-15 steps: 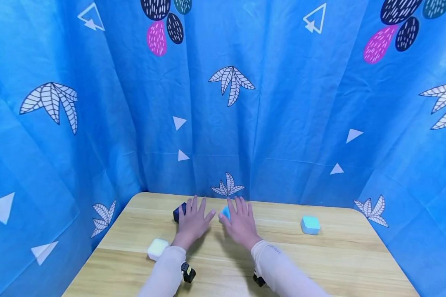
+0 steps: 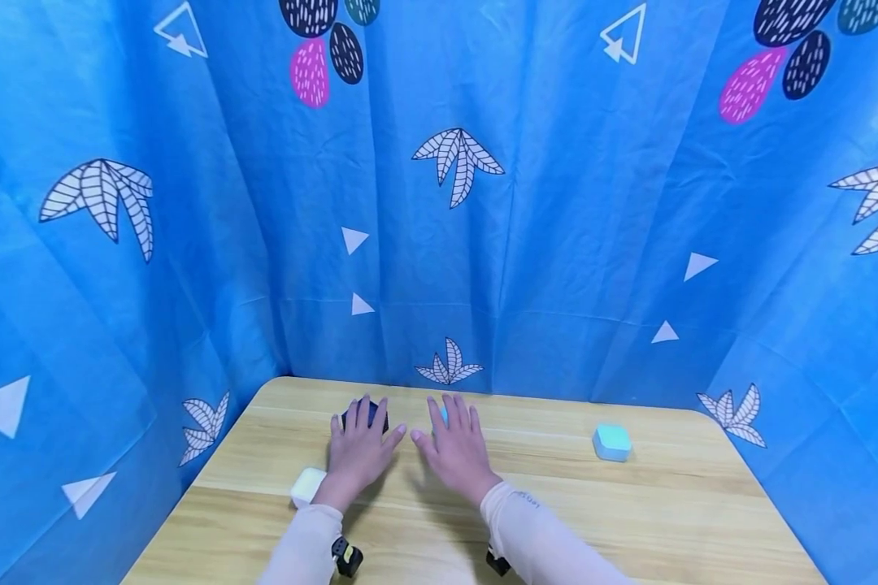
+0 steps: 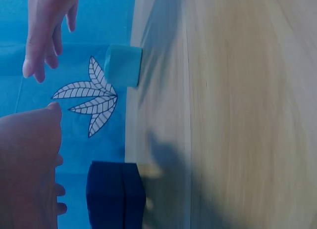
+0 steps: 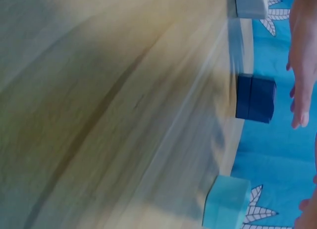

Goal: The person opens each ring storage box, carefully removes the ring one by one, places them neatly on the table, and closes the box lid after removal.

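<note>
My left hand point(image 2: 360, 455) hovers palm down with spread, straight fingers, overlapping a dark navy box point(image 3: 114, 195) in the head view. In the left wrist view, a gap separates that hand from the box. Beside it, my right hand point(image 2: 455, 457) is also held flat above the table, fingers extended, and largely hides a light blue box point(image 4: 227, 203). Both hands hold nothing. The thumbs point towards each other with a small space between them. A white rounded block point(image 2: 307, 486) sits by the left wrist, partly covered by it.
A pale turquoise block point(image 2: 612, 443) stands on the right side of the wooden table point(image 2: 673, 520). Blue patterned curtains point(image 2: 556, 244) hang behind and at both sides of the table. Small black devices are strapped to both wrists.
Both hands have shifted left and slightly nearer the body. The left hand now overlaps the navy box, and the right covers more of the light blue one. The boxes have stayed put.
</note>
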Available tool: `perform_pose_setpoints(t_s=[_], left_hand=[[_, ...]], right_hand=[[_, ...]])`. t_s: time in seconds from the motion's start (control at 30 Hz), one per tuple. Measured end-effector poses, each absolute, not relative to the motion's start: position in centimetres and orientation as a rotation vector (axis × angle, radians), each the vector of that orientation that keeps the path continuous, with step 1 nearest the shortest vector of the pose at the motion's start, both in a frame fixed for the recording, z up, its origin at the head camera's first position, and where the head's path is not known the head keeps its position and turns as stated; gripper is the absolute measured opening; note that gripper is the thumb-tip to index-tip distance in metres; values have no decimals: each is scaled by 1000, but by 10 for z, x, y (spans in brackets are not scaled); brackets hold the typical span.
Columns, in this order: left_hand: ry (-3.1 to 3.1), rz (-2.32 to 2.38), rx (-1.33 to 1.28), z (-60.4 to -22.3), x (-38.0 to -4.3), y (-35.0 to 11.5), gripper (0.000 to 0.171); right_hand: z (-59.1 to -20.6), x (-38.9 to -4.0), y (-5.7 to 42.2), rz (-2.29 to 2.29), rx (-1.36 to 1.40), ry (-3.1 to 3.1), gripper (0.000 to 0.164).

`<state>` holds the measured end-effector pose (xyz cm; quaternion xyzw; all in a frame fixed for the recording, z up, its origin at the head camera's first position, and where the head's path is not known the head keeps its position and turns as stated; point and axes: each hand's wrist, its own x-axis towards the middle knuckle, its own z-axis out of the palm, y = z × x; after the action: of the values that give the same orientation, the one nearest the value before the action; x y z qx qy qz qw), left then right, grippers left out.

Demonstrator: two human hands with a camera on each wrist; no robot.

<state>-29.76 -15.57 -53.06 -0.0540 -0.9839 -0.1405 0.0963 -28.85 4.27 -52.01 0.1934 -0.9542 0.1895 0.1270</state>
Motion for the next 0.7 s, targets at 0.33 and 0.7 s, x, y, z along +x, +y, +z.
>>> perform_pose_setpoints(t_s=[0.33,0.7], left_hand=[[-2907,-438,-128,-527,-285,-182,76],[-2902,-494,-59,-524,-266,-210,80]], right_hand=[[-525,-287,31,533,564,-2780,70],[-527,-281,13,520,606,-2777,70]])
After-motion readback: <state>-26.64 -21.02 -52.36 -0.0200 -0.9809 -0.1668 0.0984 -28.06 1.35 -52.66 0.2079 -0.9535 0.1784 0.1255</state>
